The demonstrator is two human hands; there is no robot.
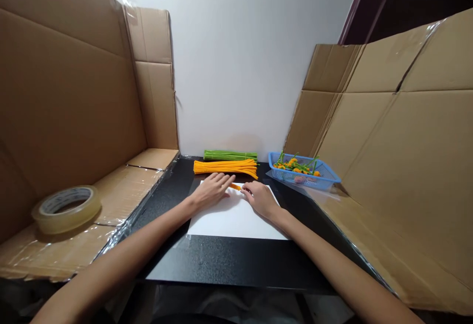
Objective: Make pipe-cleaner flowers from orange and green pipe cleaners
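A short piece of orange pipe cleaner (235,186) spans the gap between my two hands, above a white sheet of paper (236,223). My right hand (259,197) has its fingers curled in a pinch at the piece's right end. With fingers stretched out and palm down, my left hand (213,191) lies at the other end; whatever is under its fingers is hidden. Just beyond the hands rests a bundle of orange pipe cleaners (223,167). Behind that lies a bundle of green pipe cleaners (229,155).
A blue basket (325,182) at the back right holds several orange-and-green pieces. Cardboard panels (66,82) wall both sides of the black table (229,260). On the left cardboard ledge lies a roll of clear tape (67,209). A white wall (240,67) stands behind.
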